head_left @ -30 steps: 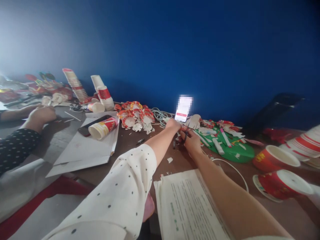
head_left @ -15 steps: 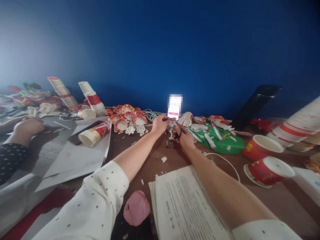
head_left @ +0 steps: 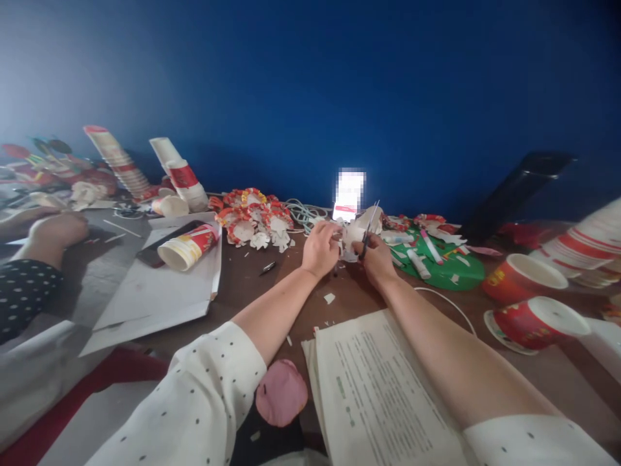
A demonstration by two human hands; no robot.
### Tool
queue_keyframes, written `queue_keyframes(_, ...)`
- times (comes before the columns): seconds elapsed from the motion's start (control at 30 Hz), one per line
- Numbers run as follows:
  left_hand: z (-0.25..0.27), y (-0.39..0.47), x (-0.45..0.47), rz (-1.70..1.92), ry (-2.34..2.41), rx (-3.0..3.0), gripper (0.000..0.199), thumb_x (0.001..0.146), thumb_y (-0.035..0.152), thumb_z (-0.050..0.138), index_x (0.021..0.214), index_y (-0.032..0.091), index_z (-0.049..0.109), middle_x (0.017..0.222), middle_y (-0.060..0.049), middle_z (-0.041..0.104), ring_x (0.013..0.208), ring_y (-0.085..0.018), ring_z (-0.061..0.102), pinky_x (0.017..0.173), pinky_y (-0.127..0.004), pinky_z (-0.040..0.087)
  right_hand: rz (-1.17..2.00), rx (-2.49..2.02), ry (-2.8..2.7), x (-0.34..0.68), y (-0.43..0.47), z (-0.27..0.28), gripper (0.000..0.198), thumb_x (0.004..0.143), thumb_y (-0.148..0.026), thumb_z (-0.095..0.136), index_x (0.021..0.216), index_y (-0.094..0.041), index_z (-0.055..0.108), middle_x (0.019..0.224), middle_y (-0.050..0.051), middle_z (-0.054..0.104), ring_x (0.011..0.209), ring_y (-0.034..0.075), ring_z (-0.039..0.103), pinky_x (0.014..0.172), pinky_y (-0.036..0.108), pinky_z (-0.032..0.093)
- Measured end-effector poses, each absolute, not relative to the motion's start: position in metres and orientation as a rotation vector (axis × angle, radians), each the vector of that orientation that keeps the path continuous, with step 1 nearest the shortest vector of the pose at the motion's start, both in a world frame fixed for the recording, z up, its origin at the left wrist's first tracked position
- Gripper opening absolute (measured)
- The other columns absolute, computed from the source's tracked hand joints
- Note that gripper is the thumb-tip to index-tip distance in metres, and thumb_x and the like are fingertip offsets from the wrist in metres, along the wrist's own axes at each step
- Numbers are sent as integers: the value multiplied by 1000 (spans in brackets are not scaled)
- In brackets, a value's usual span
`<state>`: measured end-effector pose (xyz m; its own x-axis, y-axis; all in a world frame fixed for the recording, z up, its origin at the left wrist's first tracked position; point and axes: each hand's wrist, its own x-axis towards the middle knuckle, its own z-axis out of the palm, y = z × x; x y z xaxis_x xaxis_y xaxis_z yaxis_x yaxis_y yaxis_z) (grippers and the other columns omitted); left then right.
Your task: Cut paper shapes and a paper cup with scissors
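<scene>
My left hand point(head_left: 322, 248) is closed at the middle of the table, its fingertips pinching a small white paper piece point(head_left: 348, 248). Just to the right, my right hand point(head_left: 380, 261) is wrapped round a pair of scissors point(head_left: 372, 223), with the blades pointing up and away from me. The scissors are right beside the paper piece; whether the blades touch it I cannot tell. Behind both hands a lit phone point(head_left: 345, 212) leans upright near the blue wall. Small paper scraps, such as this white bit point(head_left: 330, 298), lie below my hands.
Red-and-white cut paper point(head_left: 252, 220) is heaped at left, near a pen point(head_left: 268, 267). A tipped paper cup point(head_left: 187, 248) lies on white sheets. Right are a green disc point(head_left: 456, 275) with markers and paper cups point(head_left: 538, 323). Printed pages point(head_left: 378, 388) lie in front. Another person's hand point(head_left: 58, 230) rests far left.
The scissors have swung so their blades now stand up beside the paper piece. My hands have shifted slightly, and the whole view has moved a little.
</scene>
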<state>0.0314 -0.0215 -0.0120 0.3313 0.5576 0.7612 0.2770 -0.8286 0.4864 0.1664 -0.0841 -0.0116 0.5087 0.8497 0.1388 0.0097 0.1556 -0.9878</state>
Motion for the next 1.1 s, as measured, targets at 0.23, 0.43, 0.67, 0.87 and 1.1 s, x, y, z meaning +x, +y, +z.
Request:
queue_keyframes(0.23,-9,-15,25,1186,877,1952,35,79,27,67,112,15,66,105,-9,67,85,-16,61,84,-28,48,714,-1360,-1239,160,-90,-10,34,58,-30,77,90,-21,69,75,1,71,66,19,62,64,33,51)
queue_keyframes(0.43,-8,-7,23,1038,924,1603,20,77,26,66,92,13,71,82,-4,70,74,-13,61,72,-24,46,710,-1317,-916,161,-88,-11,38,61,-33,74,97,-19,68,63,-4,61,55,12,55,53,25,45)
queue_keyframes(0.67,-12,-6,24,853,841,1626,24,69,25,72,90,13,72,77,-2,68,71,-13,59,73,-25,45,589,-1274,-719,171,-83,-16,43,61,-35,73,101,-18,66,65,-5,56,49,9,46,47,23,37)
queue_keyframes(0.87,-11,-8,24,796,842,1634,15,71,26,71,79,13,72,65,1,64,62,-11,55,70,-25,44,609,-1276,-765,167,-85,-14,45,58,-36,78,97,-18,64,70,-4,58,53,9,49,48,23,38)
queue_keyframes(1.1,-10,-10,28,841,771,1245,11,71,20,74,74,12,68,63,1,63,58,-10,58,63,-23,48,649,-1297,-837,163,-88,-14,50,59,-37,79,103,-17,65,68,-4,62,55,11,52,48,23,40)
